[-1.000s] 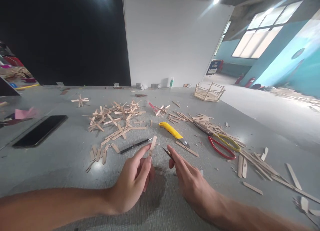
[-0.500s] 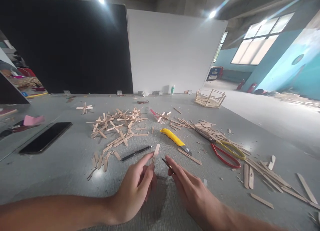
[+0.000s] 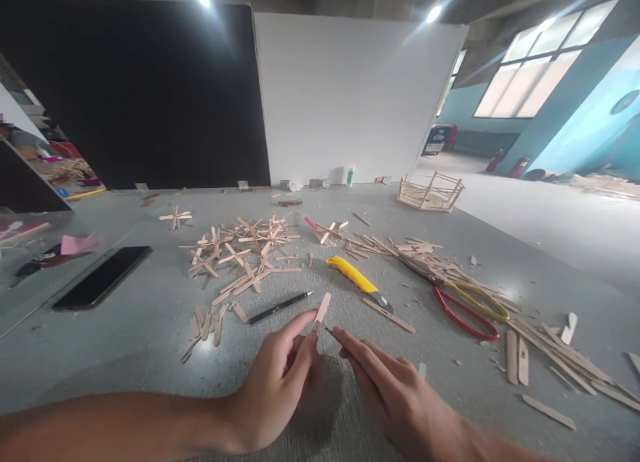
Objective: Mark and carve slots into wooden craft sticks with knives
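My left hand (image 3: 275,382) pinches a short wooden craft stick (image 3: 323,307) between thumb and fingers, its rounded end pointing up. Close to its right, my right hand (image 3: 395,389) is closed around a slim dark pointed tool (image 3: 329,331); only the tip shows, so its exact kind is unclear. That tip points at the lower part of the stick, with a small gap between them. A black pen-like tool (image 3: 280,307) lies just beyond my left hand. Past my right hand rests a yellow utility knife (image 3: 351,274) beside a loose craft stick (image 3: 389,315).
Crossed craft sticks (image 3: 260,235) are piled at centre left, with short cut pieces (image 3: 206,323) nearer. Scissors with red and yellow handles (image 3: 467,315) lie among sticks on the right. A phone (image 3: 103,279), a glue stick (image 3: 351,176) and a stick frame (image 3: 431,194) stand farther out.
The view has turned slightly left, so the scene sits farther right. The dark tool's tip has come a little closer to the stick. Both hands keep their hold.
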Available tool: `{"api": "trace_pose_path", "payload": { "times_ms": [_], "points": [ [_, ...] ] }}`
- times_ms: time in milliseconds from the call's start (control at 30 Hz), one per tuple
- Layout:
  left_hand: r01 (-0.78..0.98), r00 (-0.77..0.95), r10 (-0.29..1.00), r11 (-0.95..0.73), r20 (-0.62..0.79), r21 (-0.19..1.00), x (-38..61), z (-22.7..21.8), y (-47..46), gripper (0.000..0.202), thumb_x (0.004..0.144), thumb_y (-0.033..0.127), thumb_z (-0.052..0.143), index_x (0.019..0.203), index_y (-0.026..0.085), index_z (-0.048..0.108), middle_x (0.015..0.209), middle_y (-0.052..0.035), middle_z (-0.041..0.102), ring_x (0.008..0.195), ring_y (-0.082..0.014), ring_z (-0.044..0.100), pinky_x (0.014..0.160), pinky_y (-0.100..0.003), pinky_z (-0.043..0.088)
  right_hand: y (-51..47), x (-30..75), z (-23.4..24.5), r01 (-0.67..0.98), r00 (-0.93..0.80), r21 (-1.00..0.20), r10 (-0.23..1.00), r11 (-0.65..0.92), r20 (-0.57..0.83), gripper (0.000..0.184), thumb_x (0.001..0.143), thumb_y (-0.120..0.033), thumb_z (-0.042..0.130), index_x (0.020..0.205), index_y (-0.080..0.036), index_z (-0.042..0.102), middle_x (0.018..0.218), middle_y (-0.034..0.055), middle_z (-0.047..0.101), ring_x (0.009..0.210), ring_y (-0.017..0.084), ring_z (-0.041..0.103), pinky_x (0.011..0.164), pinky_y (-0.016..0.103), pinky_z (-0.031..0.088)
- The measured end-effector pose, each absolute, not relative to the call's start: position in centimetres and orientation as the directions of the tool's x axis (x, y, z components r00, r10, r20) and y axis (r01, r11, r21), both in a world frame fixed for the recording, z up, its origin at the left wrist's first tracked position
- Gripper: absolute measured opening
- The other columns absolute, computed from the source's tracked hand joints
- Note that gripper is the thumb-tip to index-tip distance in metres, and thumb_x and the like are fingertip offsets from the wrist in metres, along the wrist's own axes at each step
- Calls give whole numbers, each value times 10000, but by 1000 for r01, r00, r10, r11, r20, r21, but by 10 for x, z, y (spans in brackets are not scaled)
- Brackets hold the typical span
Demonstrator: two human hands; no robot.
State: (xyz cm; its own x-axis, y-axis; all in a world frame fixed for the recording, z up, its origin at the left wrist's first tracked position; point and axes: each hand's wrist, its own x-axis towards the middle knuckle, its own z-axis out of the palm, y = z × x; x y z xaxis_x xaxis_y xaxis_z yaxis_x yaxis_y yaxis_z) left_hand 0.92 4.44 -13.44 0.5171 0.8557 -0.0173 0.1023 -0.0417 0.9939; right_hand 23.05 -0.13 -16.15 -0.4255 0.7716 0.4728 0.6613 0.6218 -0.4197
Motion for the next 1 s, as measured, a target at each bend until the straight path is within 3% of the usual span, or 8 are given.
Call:
{"api": "trace_pose_path", "payload": {
  "times_ms": [333,500,767,1000],
  "points": [
    [97,493,867,28,-72,995,10,-136,45,479,1074,551,437,1405,217,529,668,47,512,479,-102,386,400,-181,329,0,225,-155,673,-391,-429,783,602,484,489,1083,-127,372,1566,-200,394,1068,103,741,832,172,763,700,268,646],
    [105,499,865,7,-59,994,11,-134,48,438,1084,521,414,1357,214,566,696,26,542,497,-113,419,418,-194,342,1,225,-150,702,-389,-394,782,594,486,464,1065,-109,381,1516,-151,482,1019,113,740,752,146,734,654,235,607],
    [114,501,865,-36,-26,993,14,-134,52,449,1090,493,413,1399,193,543,678,36,544,503,-127,458,459,-223,391,3,226,-150,717,-402,-373,787,589,468,466,1058,-113,372,1504,-110,504,969,102,715,720,135,691,648,248,602],
    [105,501,865,-38,-20,994,14,-136,52,454,1090,508,411,1396,197,538,690,27,564,510,-126,456,474,-223,380,1,224,-147,740,-402,-361,803,568,440,510,1036,-101,387,1532,-169,482,1188,150,672,878,173,739,742,299,642]
  ]
}}
